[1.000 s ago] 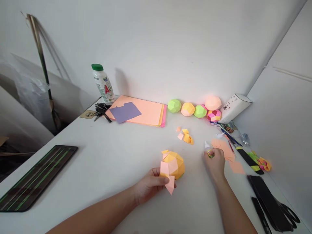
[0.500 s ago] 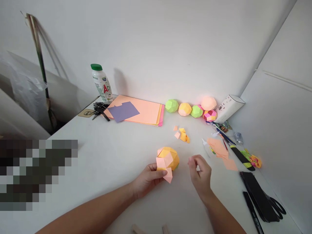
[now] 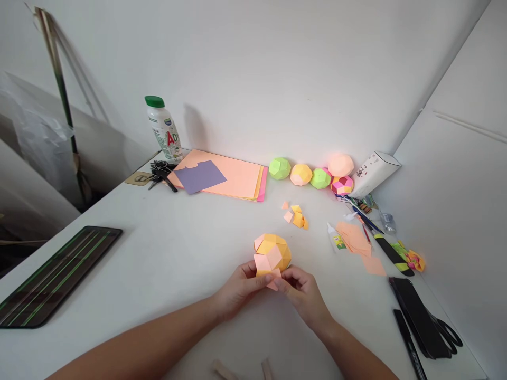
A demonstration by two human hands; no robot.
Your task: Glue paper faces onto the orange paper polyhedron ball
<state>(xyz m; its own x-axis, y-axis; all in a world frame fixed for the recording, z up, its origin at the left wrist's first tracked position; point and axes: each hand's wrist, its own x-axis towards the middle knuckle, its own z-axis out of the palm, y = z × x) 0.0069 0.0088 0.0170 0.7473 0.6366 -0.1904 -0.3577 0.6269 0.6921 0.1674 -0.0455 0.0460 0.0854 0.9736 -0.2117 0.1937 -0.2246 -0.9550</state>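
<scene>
My left fingers (image 3: 258,284) pinch the near-left side of the paper ball (image 3: 279,247), thumb uppermost; my right fingers (image 3: 288,288) pinch its pink flap (image 3: 273,285) from the right. Ball sits between both. Step in hand, by my judgement: aligning that flap. Next move calls for light, even pressure. Beyond my fingers on the counter (image 3: 190,253): small paper pieces (image 3: 298,219); farther right, a glue bottle (image 3: 336,239).
</scene>
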